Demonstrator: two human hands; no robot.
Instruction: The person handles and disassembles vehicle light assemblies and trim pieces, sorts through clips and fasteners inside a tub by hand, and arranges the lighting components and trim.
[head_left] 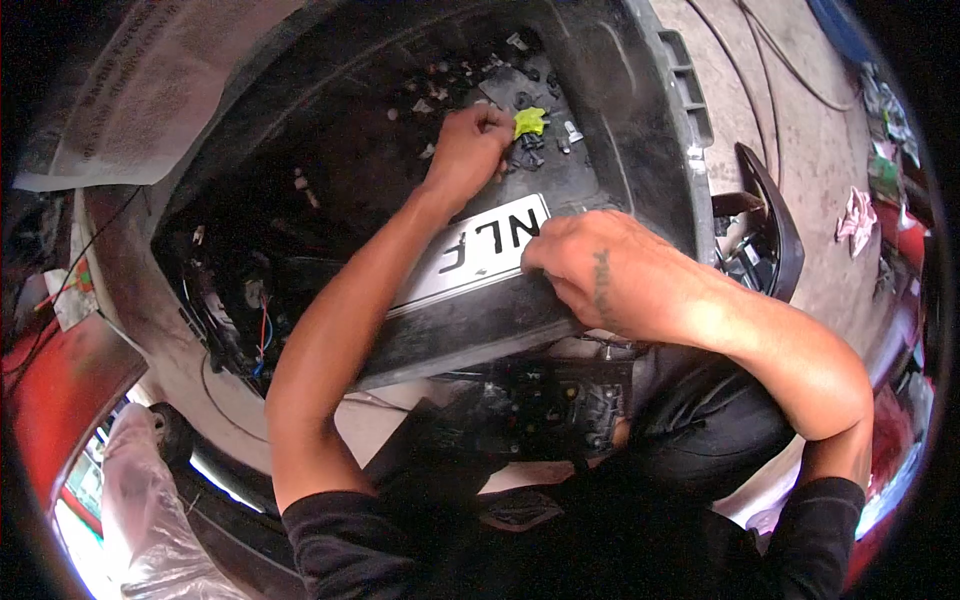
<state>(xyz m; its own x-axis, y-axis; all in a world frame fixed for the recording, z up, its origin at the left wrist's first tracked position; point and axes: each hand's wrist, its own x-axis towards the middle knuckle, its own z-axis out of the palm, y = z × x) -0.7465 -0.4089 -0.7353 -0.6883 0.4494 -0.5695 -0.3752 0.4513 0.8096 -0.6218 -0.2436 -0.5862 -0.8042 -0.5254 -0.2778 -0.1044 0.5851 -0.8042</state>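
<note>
My left hand (474, 148) reaches into a large black plastic tub (625, 110), fingers curled in a pinch. Whatever lies between those fingertips is hidden. Just right of them sits a crumpled yellow-green piece (530, 122), among dark clips (527, 155) and a small whitish clip (572, 132). Nearer to me, a white number plate (470, 262) with black letters lies slanted in the tub, partly covered by my left forearm. My right hand (595, 270) is closed over the plate's right end. Its fingertips overlap the plate, and I cannot see what they hold.
A printed plastic sheet (130, 90) hangs at upper left. Red bodywork (70, 385) stands at left, above a clear plastic wrap (150, 510). A curved black part (775, 225) lies right of the tub. Cables (770, 60) cross the floor; a pink cloth (856, 220) is farther right.
</note>
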